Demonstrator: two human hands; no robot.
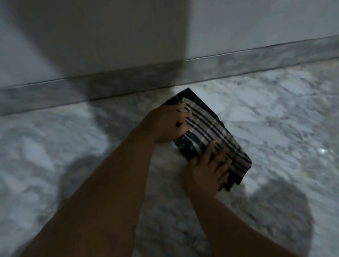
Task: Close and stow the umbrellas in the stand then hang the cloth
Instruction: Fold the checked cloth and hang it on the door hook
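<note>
- Two bare hands are on one folded cloth (208, 133) that lies low over the marble floor (286, 118).
- The cloth has dark and white stripes that cross to make checks. It looks like a long folded shape, slanting from up near the wall down toward the right.
- The left hand (170, 124) is at the far end of the cloth. Its fingers (180, 109) curl around the left edge and grip it, with the fingertips lying on top of the stripes.
- The right hand (207, 168) is at the near end of the cloth. Its fingers (218, 152) are spread out and lie on top of the cloth. The picture is blurry, so I cannot tell if this hand is gripping the cloth or only pressing on it.
- Both arms are bare and reach out from the bottom of the picture.
- The floor is grey and white marble with cloudy marks.
- A strip of the same marble (261, 58) runs along the bottom of the pale wall (267, 11), just behind the cloth.
- A big dark shadow (104, 31) falls on the wall and runs down onto the floor beside the left arm.
- A small bright spot of light (322, 151) shines on the floor to the right of the cloth.
</note>
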